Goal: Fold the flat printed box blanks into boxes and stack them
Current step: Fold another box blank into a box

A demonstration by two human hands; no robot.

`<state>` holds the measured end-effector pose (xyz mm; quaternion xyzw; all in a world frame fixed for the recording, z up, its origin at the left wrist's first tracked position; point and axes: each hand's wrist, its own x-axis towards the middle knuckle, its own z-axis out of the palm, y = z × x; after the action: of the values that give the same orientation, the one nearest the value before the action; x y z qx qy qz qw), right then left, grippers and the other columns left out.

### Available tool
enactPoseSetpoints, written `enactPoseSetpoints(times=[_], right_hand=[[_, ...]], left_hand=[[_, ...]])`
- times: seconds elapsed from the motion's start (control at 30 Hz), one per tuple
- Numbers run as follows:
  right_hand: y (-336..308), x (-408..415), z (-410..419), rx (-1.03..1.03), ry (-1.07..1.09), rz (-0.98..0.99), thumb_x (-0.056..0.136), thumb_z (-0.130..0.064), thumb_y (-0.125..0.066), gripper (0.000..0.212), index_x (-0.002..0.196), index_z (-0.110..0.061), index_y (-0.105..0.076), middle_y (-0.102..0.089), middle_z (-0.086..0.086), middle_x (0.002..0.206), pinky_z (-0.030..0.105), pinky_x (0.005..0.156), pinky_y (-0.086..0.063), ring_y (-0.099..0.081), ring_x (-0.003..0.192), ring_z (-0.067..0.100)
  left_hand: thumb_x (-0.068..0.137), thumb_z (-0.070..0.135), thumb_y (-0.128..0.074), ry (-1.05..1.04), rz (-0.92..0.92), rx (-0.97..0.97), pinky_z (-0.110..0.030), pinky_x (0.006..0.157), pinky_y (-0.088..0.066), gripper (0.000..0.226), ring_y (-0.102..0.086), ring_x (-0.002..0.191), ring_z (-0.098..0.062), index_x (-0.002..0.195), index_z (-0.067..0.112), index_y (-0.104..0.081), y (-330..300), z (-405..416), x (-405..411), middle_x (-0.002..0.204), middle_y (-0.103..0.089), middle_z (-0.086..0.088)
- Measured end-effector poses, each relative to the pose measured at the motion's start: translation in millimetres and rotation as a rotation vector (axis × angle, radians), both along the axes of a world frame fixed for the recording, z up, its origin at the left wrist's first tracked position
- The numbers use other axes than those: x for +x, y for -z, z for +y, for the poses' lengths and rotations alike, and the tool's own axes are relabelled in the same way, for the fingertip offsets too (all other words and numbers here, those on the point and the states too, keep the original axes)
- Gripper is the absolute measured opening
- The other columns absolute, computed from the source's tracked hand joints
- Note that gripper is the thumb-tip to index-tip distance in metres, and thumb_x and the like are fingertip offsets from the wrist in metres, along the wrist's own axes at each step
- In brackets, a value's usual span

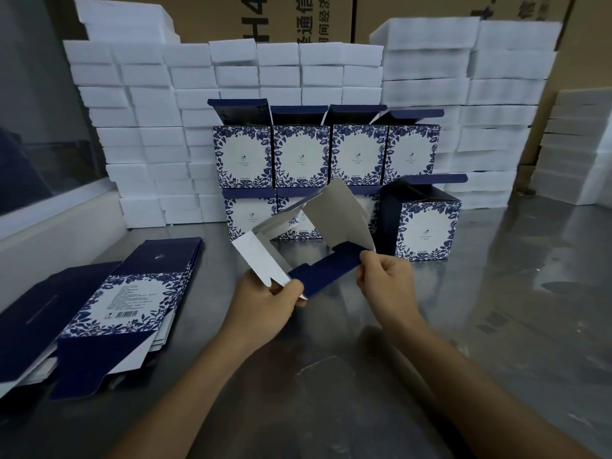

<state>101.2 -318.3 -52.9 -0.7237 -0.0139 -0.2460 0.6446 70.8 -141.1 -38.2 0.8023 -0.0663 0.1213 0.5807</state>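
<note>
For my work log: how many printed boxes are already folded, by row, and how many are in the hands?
Top row: 4
Bottom row: at least 3, one partly hidden
Blank held by left hand and right hand: 1
Total: at least 8

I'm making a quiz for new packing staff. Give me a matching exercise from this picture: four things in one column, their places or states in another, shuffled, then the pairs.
Things
1. box blank
2. pile of flat blanks
3. folded boxes
4. white foam blocks

Places or states
A. stacked along the back
B. stacked in two rows, lids open
C. held in both hands, half opened
D. lying flat on the table's left

Pairs: 1-C, 2-D, 3-B, 4-A
</note>
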Motion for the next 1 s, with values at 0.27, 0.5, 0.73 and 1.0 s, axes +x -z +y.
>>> enactPoseSetpoints(times=[0.27, 0.5, 0.73, 1.0], right_hand=[[-1.5, 0.5, -5.3, -0.163, 0.153, -0.222, 0.096, -0.024, -0.063, 0.023, 0.118, -0.027, -0.055, -0.064, -0.002, 0.105, 0.031, 0.080, -0.050, -0.062, 0.096, 0.013], [-12.7, -8.6, 2.1, -0.243, 0.014, -0.459, 0.103, -0.018, -0.045, 0.040, 0.140, -0.033, -0.048, -0.053, -0.023, 0.137, 0.014, 0.107, -0.036, -0.048, 0.130, -0.008], [-9.1, -13.2, 12.5, -0.317, -0.171, -0.389, 0.102, -0.044, -0.040, 0.047, 0.144, -0.026, -0.049, -0.050, -0.014, 0.147, 0.013, 0.112, -0.029, -0.040, 0.139, -0.003], [-1.9, -11.1, 12.3, -0.166, -0.226, -0.204, 0.076, -0.044, -0.078, 0.071, 0.140, -0.023, -0.055, -0.063, -0.011, 0.129, 0.028, 0.097, -0.053, -0.062, 0.116, 0.003]], left_hand=[[0.063, 0.027, -0.055, -0.092, -0.079, 0.050, -0.042, 0.051, -0.047, 0.031, -0.048, 0.055, -0.016, 0.059, -0.004, -0.053, 6.6, 2.5, 6.7, 0.056, -0.054, -0.022], [0.076, 0.016, -0.073, -0.144, -0.286, 0.157, -0.018, 0.056, -0.046, 0.034, -0.060, 0.067, -0.004, 0.092, 0.032, -0.048, 11.1, 6.5, 8.2, 0.077, -0.063, 0.008], [0.084, 0.053, -0.053, -0.176, -0.427, 0.005, -0.012, 0.089, -0.038, 0.028, -0.050, 0.110, 0.006, 0.109, 0.042, -0.059, -3.4, 12.2, 11.6, 0.118, -0.054, 0.010], [0.088, 0.056, -0.046, -0.314, -0.422, 0.047, -0.011, 0.076, -0.037, 0.029, -0.055, 0.097, -0.012, 0.087, 0.030, -0.059, -2.5, 16.2, 15.8, 0.098, -0.048, 0.015]])
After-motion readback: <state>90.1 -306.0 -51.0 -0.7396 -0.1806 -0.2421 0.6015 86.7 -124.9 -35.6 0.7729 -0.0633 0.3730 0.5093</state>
